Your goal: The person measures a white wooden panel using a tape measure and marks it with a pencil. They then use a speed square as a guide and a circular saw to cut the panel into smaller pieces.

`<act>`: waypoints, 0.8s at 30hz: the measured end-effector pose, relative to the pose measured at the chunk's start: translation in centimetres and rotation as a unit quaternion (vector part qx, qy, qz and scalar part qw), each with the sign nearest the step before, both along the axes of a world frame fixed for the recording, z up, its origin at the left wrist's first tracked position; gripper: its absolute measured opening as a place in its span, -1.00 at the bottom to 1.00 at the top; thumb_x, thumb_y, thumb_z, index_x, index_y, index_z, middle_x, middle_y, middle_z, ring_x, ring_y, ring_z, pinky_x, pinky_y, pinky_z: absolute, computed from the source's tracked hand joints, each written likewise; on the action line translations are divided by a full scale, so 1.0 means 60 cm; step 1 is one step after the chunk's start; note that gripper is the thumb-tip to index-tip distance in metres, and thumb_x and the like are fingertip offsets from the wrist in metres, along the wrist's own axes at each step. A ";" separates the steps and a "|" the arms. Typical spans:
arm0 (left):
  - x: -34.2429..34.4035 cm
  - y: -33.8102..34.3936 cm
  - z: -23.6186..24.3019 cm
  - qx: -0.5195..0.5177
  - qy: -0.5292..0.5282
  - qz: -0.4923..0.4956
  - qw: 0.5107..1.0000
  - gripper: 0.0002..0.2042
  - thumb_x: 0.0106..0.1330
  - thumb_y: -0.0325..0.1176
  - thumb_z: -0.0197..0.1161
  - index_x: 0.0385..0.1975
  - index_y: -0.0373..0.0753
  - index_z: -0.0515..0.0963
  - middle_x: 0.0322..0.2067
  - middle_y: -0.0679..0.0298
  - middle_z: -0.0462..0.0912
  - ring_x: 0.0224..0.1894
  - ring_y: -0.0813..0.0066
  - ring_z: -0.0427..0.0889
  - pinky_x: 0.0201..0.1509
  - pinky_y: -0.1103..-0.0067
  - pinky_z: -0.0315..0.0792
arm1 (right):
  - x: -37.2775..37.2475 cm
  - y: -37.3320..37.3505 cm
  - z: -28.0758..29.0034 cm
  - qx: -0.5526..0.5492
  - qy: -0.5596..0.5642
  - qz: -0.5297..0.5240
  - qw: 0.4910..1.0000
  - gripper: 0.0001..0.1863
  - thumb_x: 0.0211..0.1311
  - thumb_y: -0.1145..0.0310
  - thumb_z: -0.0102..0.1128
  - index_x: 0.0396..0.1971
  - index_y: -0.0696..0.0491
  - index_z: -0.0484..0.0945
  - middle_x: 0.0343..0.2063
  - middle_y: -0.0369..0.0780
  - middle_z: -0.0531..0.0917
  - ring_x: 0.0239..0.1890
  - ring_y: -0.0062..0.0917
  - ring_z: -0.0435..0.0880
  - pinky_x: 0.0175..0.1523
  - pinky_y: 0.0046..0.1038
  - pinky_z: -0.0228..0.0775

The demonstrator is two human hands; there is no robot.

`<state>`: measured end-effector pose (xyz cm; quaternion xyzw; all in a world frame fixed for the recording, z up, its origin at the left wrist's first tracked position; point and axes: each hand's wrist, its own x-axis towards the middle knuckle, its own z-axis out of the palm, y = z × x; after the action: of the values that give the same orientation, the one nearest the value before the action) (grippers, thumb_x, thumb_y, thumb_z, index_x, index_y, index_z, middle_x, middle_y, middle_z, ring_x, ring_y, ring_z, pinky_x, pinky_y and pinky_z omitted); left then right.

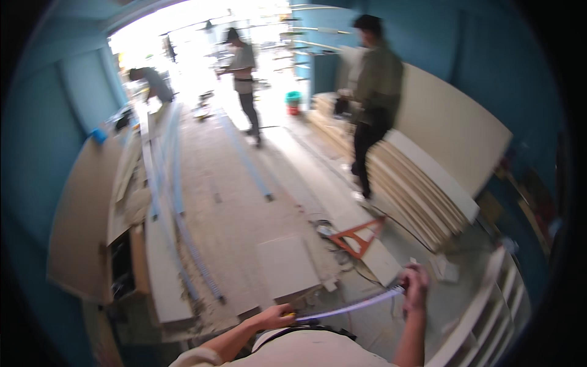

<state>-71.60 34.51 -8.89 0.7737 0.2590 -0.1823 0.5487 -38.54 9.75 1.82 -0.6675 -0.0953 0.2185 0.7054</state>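
Low in the view, my left hand [275, 317] is closed on a small yellow tape measure [288, 315] at my waist. A pale, slightly sagging tape blade [348, 309] runs from it to the right, where my right hand [414, 287] is closed on its far stretch, held out beside my body. Beyond my hands lie an orange triangular frame [354, 238] with cables around it and a pale square board [284, 266].
A long worktop [208, 171] bears blue strips. A person [376, 79] walks by stacked boards [416, 189] at the right; two co-workers [243, 67], [153, 82] are near the bright opening. A white slatted rack [489, 306] stands lower right, a brown panel [79, 220] left.
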 end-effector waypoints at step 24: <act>-0.042 0.048 0.606 0.491 -0.643 0.238 0.538 -0.55 0.20 -0.14 0.42 -0.03 -0.25 0.47 -0.13 0.13 0.56 -0.14 0.28 0.59 -0.13 0.50 0.50 | -0.171 0.091 -0.115 0.045 0.325 0.314 0.891 -0.59 0.32 0.12 0.13 -0.01 0.12 0.50 -0.16 -0.14 0.62 -0.22 -0.47 0.69 -0.29 -0.44 0.64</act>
<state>-74.11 37.39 27.48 0.7409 0.0602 0.6571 0.1252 -48.78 15.24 -5.06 -0.4615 -0.0751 0.6294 0.6207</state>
